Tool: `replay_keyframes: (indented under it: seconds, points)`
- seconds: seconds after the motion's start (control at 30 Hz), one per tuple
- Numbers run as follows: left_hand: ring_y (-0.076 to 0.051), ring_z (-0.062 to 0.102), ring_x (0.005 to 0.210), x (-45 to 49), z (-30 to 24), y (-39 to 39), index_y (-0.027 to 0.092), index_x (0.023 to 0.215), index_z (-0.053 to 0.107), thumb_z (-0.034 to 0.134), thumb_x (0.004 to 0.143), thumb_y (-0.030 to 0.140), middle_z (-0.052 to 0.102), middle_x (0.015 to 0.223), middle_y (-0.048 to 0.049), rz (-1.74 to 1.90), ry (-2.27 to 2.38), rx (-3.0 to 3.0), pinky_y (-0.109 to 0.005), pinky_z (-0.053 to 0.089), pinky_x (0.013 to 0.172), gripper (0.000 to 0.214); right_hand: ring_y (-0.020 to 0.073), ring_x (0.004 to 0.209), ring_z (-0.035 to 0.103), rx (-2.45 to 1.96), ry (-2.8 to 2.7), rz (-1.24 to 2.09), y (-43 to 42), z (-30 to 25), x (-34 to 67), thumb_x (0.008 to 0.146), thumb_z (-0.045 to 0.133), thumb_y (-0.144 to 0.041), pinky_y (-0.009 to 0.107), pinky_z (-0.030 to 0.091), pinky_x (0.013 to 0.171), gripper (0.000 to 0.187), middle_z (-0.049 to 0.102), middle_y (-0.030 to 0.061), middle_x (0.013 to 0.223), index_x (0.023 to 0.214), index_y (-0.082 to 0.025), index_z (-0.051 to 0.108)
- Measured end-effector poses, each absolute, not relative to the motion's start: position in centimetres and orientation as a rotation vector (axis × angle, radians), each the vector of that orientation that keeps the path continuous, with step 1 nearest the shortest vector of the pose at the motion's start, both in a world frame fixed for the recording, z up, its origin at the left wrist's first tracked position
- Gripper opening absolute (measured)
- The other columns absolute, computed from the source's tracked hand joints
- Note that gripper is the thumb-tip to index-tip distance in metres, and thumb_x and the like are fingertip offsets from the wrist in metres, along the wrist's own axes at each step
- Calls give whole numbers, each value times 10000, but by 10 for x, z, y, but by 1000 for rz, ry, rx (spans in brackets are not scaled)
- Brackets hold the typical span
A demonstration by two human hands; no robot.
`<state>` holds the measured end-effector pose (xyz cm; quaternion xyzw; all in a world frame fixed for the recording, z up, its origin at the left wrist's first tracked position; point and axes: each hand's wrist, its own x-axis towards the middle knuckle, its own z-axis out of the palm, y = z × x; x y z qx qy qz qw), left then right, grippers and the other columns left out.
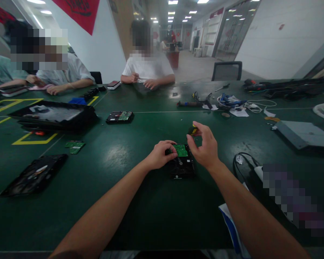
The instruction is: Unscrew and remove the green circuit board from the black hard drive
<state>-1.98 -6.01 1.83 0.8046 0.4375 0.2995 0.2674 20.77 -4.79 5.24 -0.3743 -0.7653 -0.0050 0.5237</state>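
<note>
A black hard drive (182, 167) with a green circuit board (181, 150) on top lies on the green table (129, 201) in front of me. My left hand (161, 154) is curled with its fingers pressed on the drive's left edge and the board. My right hand (205, 144) hovers just right of and above the drive, fingers closed round a small screwdriver with a yellow-and-black handle (192, 130), its tip pointing down toward the board.
Another hard drive (120, 117), loose green boards (75, 146), a black tray (52, 115) and an opened black device (35, 174) lie left. Tools and cables (226, 102) sit far right, a grey panel (304, 133) at right. Other people sit across the table.
</note>
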Motion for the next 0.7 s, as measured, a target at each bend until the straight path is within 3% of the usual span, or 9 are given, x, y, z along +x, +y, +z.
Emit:
replay_keyframes:
  seconds: [0.1,0.3,0.5,0.7]
  points:
    - [-278,587,1248,-20,20,-61,234,929,707,723,900,269,658,1341,-63,806,1178,2172,-528,393,1116,48,256,1024,694,-896,-1834,42,-46,48,209,923,613,-192,456,615,904,624,612,110,1346,1506,-277,406]
    - [-285,573,1272,-20,22,-62,243,940,713,719,901,272,653,1351,-59,778,1193,2168,-539,385,1125,49,245,946,693,-937,-1820,-6,-46,48,209,902,670,-241,442,626,832,598,624,106,1294,1458,-282,453]
    - [-286,585,1254,-20,19,-60,236,924,715,724,894,268,658,1341,-68,790,1193,2170,-545,395,1115,45,237,928,700,-928,-1836,55,-47,48,209,918,625,-216,457,622,874,641,624,110,1311,1512,-285,394]
    - [-282,584,1255,-20,18,-60,244,922,719,728,896,278,660,1341,-58,800,1189,2175,-543,389,1121,43,227,954,681,-904,-1820,45,-46,50,208,923,663,-237,409,644,804,570,597,89,1283,1455,-315,473]
